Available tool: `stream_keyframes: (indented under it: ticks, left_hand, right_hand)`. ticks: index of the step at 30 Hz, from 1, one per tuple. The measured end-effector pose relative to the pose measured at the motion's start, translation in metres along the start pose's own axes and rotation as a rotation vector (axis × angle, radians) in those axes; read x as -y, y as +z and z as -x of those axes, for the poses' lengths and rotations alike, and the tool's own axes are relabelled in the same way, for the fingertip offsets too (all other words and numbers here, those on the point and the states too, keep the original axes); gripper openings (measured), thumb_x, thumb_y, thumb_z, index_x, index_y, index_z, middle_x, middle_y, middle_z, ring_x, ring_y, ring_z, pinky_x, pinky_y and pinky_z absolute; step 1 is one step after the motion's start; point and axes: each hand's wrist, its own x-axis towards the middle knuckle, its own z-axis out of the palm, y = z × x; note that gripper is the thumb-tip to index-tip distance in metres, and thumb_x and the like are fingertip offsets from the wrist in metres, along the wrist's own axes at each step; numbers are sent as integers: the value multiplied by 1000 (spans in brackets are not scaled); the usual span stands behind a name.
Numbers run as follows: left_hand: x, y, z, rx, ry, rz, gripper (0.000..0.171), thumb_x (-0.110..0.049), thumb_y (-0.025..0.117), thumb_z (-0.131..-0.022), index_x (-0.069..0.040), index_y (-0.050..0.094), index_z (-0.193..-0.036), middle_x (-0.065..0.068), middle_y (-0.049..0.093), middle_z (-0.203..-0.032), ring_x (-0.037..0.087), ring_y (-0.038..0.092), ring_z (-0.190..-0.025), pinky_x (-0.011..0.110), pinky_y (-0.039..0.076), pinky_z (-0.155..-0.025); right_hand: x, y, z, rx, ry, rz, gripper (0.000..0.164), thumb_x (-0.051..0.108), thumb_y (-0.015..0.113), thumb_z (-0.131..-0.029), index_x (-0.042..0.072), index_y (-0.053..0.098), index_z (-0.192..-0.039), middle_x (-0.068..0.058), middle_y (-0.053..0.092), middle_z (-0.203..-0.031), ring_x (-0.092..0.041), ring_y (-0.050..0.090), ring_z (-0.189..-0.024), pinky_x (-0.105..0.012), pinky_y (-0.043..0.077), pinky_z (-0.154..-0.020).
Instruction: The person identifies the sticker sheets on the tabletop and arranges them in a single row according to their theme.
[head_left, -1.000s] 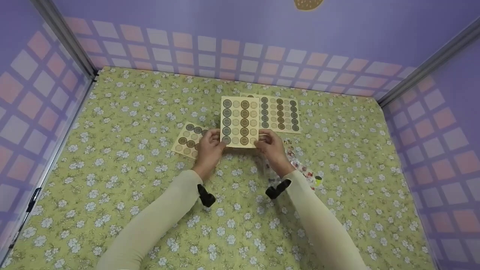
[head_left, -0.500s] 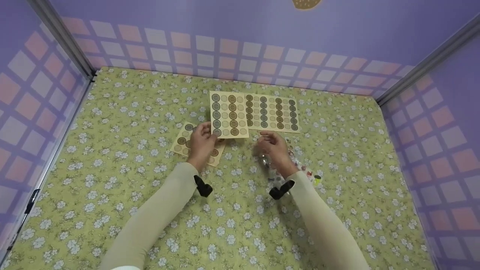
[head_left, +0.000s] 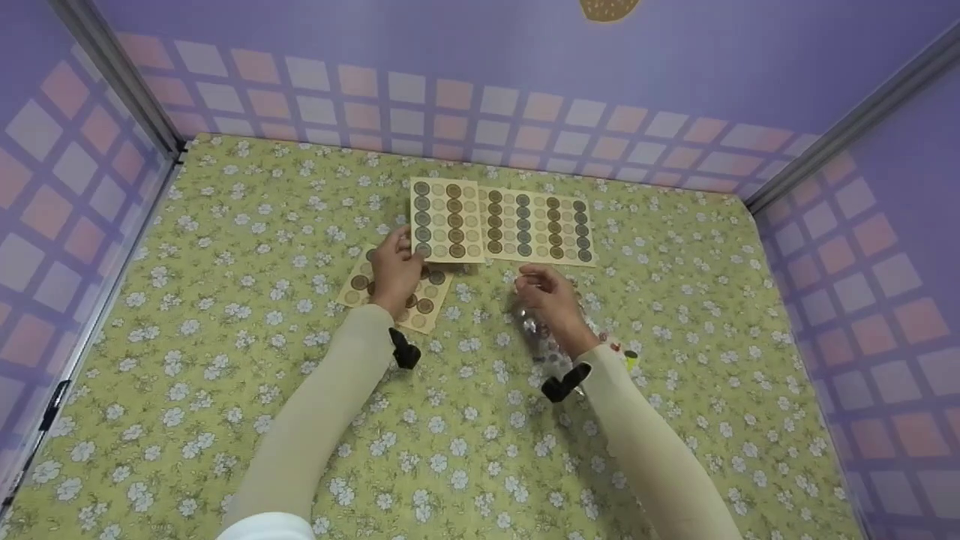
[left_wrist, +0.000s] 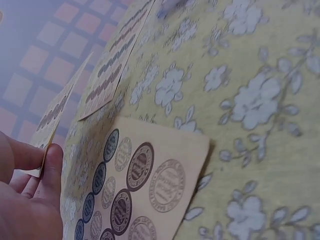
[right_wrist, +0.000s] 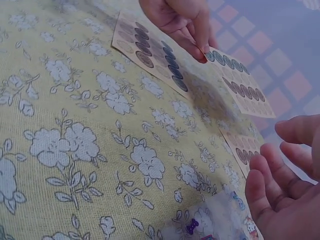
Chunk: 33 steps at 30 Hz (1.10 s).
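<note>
My left hand (head_left: 394,271) pinches the lower left corner of a cream sticker sheet (head_left: 448,223), printed with rows of round dark and pale seals. The sheet is raised and tilted, its right edge overlapping the sheets (head_left: 538,225) behind it in the head view. Beneath the left hand lies another sticker sheet (left_wrist: 135,185) with the same round seals, partly hidden by that hand. My right hand (head_left: 556,304) holds nothing, its fingers loosely bent and apart. Below it lies clear plastic (right_wrist: 210,222) with small colourful pictures, partly covered by the hand and wrist.
A yellow-green flowered cloth (head_left: 450,435) covers the table. Purple walls (head_left: 480,67) with pink and white squares stand at the back and both sides. A small yellow and dark piece (head_left: 631,358) lies right of the right wrist.
The right hand has let go of the sticker sheet. My left hand has carried it left and farther back, uncovering more of the sheets behind and of the one below.
</note>
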Motion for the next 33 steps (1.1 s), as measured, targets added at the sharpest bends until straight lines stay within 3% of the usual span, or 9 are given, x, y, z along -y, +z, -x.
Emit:
stream_keyframes:
  ticks: [4,13,19,26,33]
  left_hand:
    - [0,0,-9,6,-18,-6,53,-10,53,-98,-21,39,-148,8,57,-122,21,63,-106,33,53,-77]
    - [-3,-2,-23,30,-52,-114,55,-13,52,-99,-21,34,-151,6,55,-129,18,59,-115,34,51,-90]
    - [-4,-4,-31,46,-24,-138,53,-12,50,-99,-20,36,-150,5,56,-127,19,57,-114,37,50,-92]
    - [-3,-6,-39,39,9,-223,49,-14,52,-99,-20,42,-147,7,59,-119,23,54,-104,40,35,-94]
    - [-2,-3,-44,46,-7,-144,48,-12,50,-100,-19,42,-146,7,56,-127,22,55,-112,39,41,-97]
  right_hand:
    - [-1,2,1,40,-31,89,38,10,59,-95,0,53,-131,-21,59,-123,-36,59,-112,-46,52,-93]
    - [3,12,6,158,-112,412,35,15,64,-93,6,62,-127,-9,60,-130,-26,54,-122,-42,49,-100]
    - [6,23,6,202,-119,508,39,16,66,-92,8,60,-129,-7,58,-133,-27,52,-126,-42,49,-100]
    - [9,31,7,222,-134,560,41,16,67,-91,8,59,-131,-8,58,-132,-28,53,-123,-41,50,-98]
    - [7,33,7,236,-168,642,45,15,69,-90,8,57,-133,-8,58,-135,-26,54,-125,-41,47,-104]
